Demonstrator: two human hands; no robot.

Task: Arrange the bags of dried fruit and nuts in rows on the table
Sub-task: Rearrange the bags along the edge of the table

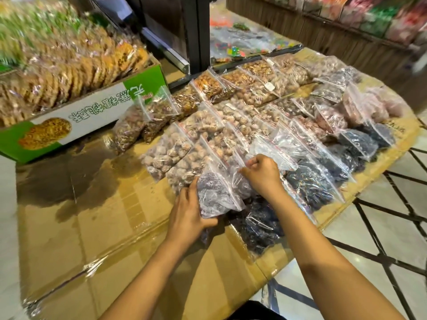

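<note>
Both forearms rise from the lower edge toward the task's thing, a zip-top bag of dark fruit. We hold it just above the near end of the desk, beside the nearest pale bags and over another dark bag that lies flat. Our left hand grips the held bag's lower left side, thumb under its bottom corner and fingers along its flank, so that the loose contents are borne from below. Our right hand is curled, its fingertips pinching clear plastic at what appears to be the same bag's top flap. We judge that this keeps the flap taut and steers the tilt as the bag is set in place. Outward from the hands, the laid bags overlap like shingles, each tilted on its neighbour with the sealed edge uppermost, presumably so that the contents show and the rows stay compact. Like is set with like: pale brown fruit to the left, dark fruit to the right, pinkish pieces farther right, and nuts in the back row. The held bag therefore most likely belongs at the near end of the dark row. Cardboard under clear film covers the desk. At its far left stands a green and white carton of packed biscuits, and tiled floor shows at right.
</note>
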